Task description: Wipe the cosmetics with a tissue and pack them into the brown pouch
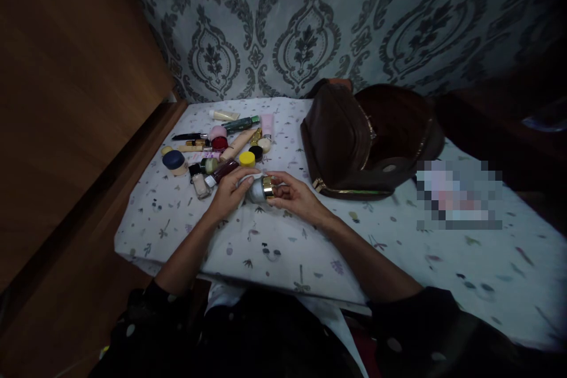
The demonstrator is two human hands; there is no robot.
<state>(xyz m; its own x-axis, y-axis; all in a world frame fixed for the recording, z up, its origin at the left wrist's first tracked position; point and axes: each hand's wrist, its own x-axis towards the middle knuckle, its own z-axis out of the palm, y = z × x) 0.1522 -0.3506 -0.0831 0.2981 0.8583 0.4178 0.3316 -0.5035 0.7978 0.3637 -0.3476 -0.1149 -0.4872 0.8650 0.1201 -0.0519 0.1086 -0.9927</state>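
Between my two hands lies a pale glass-like bottle (256, 191) with a shiny gold cap (268, 187), tipped on its side just above the table cover. My left hand (230, 190) wraps around the bottle's body. The fingers of my right hand (295, 195) close on the gold cap from the other side. Just beyond my left hand are a dark red tube (225, 170), a small bottle with a black cap (200, 184) and a jar with a yellow lid (247, 159).
An unzipped brown leather bag (341, 136) stands to the right of my hands. Several cosmetics, including a navy-lidded jar (174, 161) and a pink tube (267, 124), lie at the back left. A blurred-out item (459, 195) rests at right. A wooden cabinet (80, 82) borders the left.
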